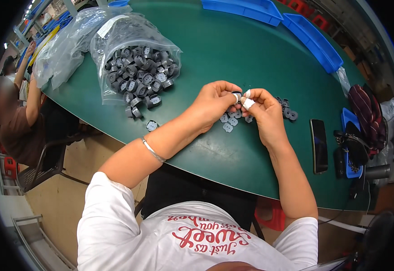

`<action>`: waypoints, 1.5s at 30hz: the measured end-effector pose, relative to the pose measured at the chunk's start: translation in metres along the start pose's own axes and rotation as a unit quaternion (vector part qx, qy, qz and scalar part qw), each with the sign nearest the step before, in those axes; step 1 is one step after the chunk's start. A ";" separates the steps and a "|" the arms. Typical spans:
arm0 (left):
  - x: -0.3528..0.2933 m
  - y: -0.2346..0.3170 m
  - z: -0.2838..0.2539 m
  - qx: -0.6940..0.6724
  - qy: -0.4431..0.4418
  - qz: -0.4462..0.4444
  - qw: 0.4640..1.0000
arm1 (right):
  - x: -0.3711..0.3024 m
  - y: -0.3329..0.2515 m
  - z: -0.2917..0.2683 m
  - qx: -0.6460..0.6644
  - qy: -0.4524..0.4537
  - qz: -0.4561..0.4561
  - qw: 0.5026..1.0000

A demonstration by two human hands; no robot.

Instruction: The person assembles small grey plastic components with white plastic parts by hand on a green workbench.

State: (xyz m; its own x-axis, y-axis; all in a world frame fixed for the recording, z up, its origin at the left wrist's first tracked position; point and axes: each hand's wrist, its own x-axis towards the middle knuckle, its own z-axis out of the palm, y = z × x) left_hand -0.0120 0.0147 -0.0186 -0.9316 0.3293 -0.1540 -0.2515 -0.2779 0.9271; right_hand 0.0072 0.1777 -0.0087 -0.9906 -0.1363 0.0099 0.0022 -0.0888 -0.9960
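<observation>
Seated person at a green work table point(233, 58), viewed from above the head. The left hand point(213, 101) and right hand point(264, 110) meet over the table, fingertips touching; between them a small grey moulded part point(236, 95) is pinched, the left fingers curled narrowly about it, the right thumb and forefinger, both wrapped in white tape, closed against its right side. The part is too small to tell its long axis. Both hands are equally near it. Just below the pinched part, lying on the table and partly hidden by the hands, is a small cluster of loose grey parts point(231, 121); a second, darker cluster point(287, 110) lies just right of the right hand. Well to the left of the pinched part, a clear plastic bag point(134, 58) lies open toward the person, full of the same grey parts, several spilled at its mouth and one stray part point(151, 125) nearer the table edge. Behind that bag lies a second clear bag point(61, 49), contents not discernible. Far beyond the hands, blue trays point(314, 40) stand at the table's far rim, what they hold not visible. Right of the hands, a dark phone point(319, 145) lies flat
</observation>
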 end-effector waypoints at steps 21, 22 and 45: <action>0.001 -0.008 0.000 0.027 0.006 0.017 0.999 | 0.001 0.009 0.004 -0.020 0.019 -0.015 1.000; 0.000 -0.008 0.000 0.015 0.000 0.018 1.000 | 0.001 0.010 0.005 -0.042 0.031 -0.027 0.998; -0.001 -0.006 0.001 0.003 -0.017 0.030 0.999 | -0.002 0.004 0.004 -0.066 0.014 -0.043 0.997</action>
State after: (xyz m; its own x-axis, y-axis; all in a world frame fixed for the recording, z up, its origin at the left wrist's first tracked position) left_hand -0.0090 0.0165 -0.0232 -0.9354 0.3427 -0.0870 -0.1945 -0.2932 0.9361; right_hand 0.0097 0.1740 -0.0120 -0.9898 -0.1063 0.0947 -0.0986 0.0319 -0.9946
